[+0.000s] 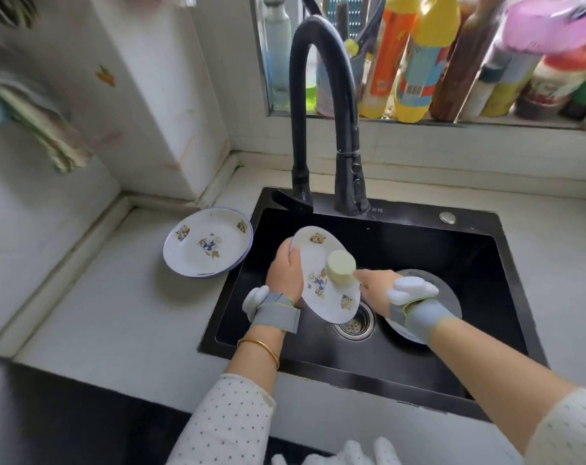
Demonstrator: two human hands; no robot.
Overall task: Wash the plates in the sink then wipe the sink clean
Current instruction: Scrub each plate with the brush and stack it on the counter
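Dotted sleeves (224, 421), grey wristbands (275, 313), gold bangle (263, 346)

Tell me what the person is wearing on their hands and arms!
Each wrist has a grey strap edged in yellow-green, with a puffy white piece, behind the left hand and the right hand. A gold bangle circles the left wrist. The sleeves are white with small dark dots.

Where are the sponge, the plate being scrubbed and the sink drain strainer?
sponge (341, 270), head view, on its round pale-yellow top face.
held plate (313, 256), head view, on the bare white face left of the sponge.
drain strainer (353, 326), head view, on the perforated metal basket just below the plate's lower rim.
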